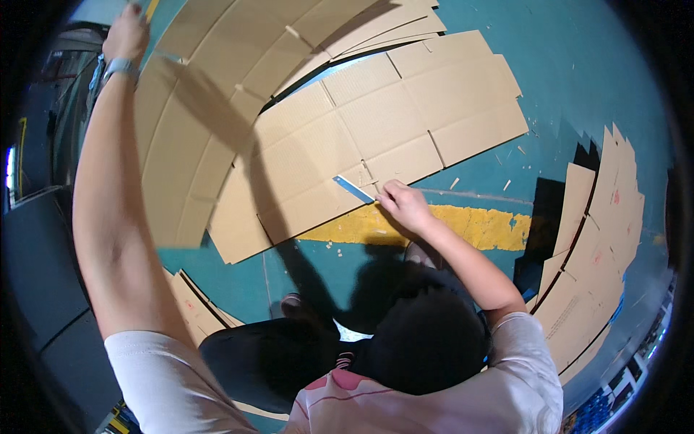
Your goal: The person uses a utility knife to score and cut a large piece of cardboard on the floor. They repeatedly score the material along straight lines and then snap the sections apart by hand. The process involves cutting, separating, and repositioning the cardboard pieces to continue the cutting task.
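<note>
My right hand point(407, 207) is closed on one end of a narrow blue blade point(352, 189), which looks like a saw blade with a pale edge. The blade lies over the near edge of a flat, creased cardboard sheet point(376, 108), beside a slot with small torn strips. At the upper left my left arm is stretched far out. The fingers of my left hand point(126, 36) are curled closed near the outer edge of another large cardboard sheet point(210, 94); what they hold, if anything, is hidden. That second sheet overlaps the first on its left.
More cardboard sheets point(387, 29) lie at the far side. A stack of cardboard point(593, 253) stands at the right, and more cardboard point(191, 307) lies by my left leg. Scraps litter the green floor point(578, 87), crossed by a worn yellow stripe point(477, 226). Dark panels point(43, 267) stand at the left.
</note>
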The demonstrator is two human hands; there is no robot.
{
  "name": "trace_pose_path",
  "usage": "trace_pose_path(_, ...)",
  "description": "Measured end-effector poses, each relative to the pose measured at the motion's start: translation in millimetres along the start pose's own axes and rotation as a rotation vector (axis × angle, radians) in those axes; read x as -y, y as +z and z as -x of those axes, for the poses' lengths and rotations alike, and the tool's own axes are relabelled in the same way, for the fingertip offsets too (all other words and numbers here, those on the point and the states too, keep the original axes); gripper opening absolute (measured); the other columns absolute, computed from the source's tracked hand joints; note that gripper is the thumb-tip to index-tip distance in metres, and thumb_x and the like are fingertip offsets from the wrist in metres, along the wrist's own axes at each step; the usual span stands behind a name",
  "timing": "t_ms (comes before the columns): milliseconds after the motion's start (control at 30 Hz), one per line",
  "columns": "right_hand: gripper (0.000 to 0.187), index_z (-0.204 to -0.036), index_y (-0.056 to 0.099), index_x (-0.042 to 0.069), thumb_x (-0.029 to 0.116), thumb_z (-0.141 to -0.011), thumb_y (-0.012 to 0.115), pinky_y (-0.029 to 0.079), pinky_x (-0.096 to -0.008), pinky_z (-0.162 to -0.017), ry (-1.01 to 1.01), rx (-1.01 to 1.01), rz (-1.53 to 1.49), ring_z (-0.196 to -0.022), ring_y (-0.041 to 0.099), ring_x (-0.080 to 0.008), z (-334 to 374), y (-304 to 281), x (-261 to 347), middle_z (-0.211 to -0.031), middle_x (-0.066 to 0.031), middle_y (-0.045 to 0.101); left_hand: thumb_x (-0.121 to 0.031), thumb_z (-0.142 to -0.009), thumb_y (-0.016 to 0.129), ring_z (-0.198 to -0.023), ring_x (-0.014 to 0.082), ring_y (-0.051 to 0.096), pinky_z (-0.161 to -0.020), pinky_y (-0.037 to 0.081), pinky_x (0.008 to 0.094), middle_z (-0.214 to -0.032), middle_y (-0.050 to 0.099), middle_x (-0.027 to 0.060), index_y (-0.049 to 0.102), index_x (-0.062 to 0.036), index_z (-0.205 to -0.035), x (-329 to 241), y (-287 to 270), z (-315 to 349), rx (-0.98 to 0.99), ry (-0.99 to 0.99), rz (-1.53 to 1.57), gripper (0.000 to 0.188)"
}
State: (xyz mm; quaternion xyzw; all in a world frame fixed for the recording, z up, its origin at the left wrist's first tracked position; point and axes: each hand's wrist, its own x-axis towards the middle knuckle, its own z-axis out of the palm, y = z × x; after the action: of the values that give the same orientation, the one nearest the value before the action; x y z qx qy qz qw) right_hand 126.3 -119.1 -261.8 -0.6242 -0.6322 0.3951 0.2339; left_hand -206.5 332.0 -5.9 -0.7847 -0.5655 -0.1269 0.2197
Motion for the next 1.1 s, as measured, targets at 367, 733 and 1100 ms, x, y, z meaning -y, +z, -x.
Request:
trace_pose_path(367,0.026,-0.094,0.058,0.009,0.020,-0.074,0.071,0.039,-0.0403,-0.081,-0.166,-0.188,0.318,-0.095,0.051,-0.0289,-25.5,53.6,-3.0,-0.095,-0.0119,0.052,-0.034,-0.091,0.057,-0.128,0.0363,0.042,-0.105,0.036,0.0473,-0.140,0.043,0.0175,0.048,-0.0067,-0.131,-170.1,134.8,302.8,0.666,0.167,0.417,0.050)
trace_pose_path(733,0.009,-0.084,0.054,0.006,0.011,-0.077,0.057,0.040,-0.0418,-0.082,-0.139,-0.130,0.237,-0.094,0.051,-0.0315,-28.7,57.9,-14.3,-0.091,-0.0138,0.054,-0.049,-0.070,0.077,-0.118,0.0347,0.048,-0.099,0.041,0.0422,-0.123,0.053,0.0178,0.051,-0.0017,-0.126,-205.8,141.6,248.4,0.761,-0.024,0.292,0.078)
trace_pose_path(1100,0.015,-0.080,0.050,0.003,0.005,-0.079,0.065,0.044,-0.0417,-0.071,-0.133,0.149,-0.355,-0.080,0.054,-0.0329,-39.5,25.6,-38.9,-0.083,-0.0136,0.052,-0.039,-0.053,0.091,-0.095,0.0259,0.056,-0.082,0.049,0.0379,-0.100,0.059,0.0147,0.054,-0.0016,-0.103,-174.2,146.6,204.8,0.997,-0.124,0.493,0.073)
